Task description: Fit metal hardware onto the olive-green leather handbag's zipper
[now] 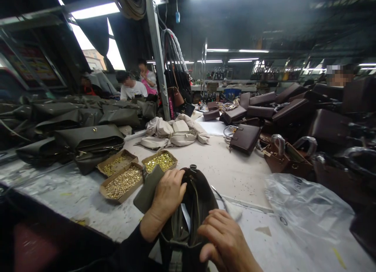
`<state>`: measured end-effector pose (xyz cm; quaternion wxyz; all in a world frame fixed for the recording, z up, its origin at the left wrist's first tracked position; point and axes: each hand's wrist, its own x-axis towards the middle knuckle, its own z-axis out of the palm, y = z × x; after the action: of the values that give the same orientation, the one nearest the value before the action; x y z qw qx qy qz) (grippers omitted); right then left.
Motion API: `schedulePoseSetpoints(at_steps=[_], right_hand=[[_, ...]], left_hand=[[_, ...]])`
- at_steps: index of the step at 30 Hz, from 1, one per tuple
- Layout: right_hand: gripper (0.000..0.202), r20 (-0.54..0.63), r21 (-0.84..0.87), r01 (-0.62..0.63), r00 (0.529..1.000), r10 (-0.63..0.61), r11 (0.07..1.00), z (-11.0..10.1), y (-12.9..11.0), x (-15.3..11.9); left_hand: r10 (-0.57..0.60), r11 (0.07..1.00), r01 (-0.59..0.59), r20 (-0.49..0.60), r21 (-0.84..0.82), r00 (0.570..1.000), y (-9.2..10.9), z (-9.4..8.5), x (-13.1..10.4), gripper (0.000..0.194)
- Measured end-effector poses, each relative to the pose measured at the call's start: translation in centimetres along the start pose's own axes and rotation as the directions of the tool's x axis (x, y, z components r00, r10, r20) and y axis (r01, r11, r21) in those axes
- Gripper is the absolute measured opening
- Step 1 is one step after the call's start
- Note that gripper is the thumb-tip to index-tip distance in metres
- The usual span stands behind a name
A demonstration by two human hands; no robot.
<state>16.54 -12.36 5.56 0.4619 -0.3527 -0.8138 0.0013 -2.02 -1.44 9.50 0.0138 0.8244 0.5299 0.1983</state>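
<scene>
A dark olive handbag (205,186) stands in front of me with its mouth gaping upward. Its dark lining, a zip and a white slip (185,217) show inside. My left hand (169,193) is closed over the bag's left edge, beside the folded-back olive flap (148,189). On the right rim, near the front corner, my right hand (225,238) has its fingers curled against the bag, thumb lower down. Just beyond the left hand sit shallow cardboard trays of small gold metal pieces (125,182) and shiny yellow-gold pieces (160,161).
Olive bags (88,141) crowd the table's left side. Dark brown handbags (245,139) pile up on the right, near a clear plastic bag (308,209). Beige bags (179,133) lie farther back by a metal post (160,56). Several people sit in the background.
</scene>
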Motion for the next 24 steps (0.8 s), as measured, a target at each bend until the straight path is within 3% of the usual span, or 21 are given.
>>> schedulePoseSetpoints(at_steps=[5,10,14,17,20,24], right_hand=[[0.035,0.019,-0.090,-0.210,0.977,0.212,0.974,-0.5,1.2,1.7],[0.023,-0.022,-0.116,-0.378,0.925,0.379,0.918,1.1,3.4,3.5],[0.042,-0.017,-0.138,-0.445,0.894,0.447,0.885,2.1,3.6,4.1],[0.035,-0.052,-0.112,-0.467,0.884,0.464,0.877,2.2,3.4,4.1],[0.012,-0.083,-0.046,-0.466,0.883,0.462,0.883,2.0,3.4,3.8],[0.005,-0.134,-0.004,-0.460,0.880,0.455,0.888,1.9,3.4,3.6]], left_hand=[[-0.001,0.993,-0.006,0.066,0.116,0.998,0.5,0.3,0.2,0.018],[0.017,0.994,-0.029,0.110,0.107,0.994,-0.1,0.5,-0.3,0.022],[0.018,0.998,-0.017,0.026,-0.055,1.000,0.6,0.3,-1.5,0.019],[0.032,0.961,-0.031,-0.001,-0.274,0.999,1.4,0.2,-2.3,0.021],[-0.015,0.891,0.067,0.118,-0.448,0.993,1.7,0.2,-2.6,0.026],[-0.043,0.790,0.184,0.247,-0.585,0.968,1.3,0.3,-2.4,0.030]])
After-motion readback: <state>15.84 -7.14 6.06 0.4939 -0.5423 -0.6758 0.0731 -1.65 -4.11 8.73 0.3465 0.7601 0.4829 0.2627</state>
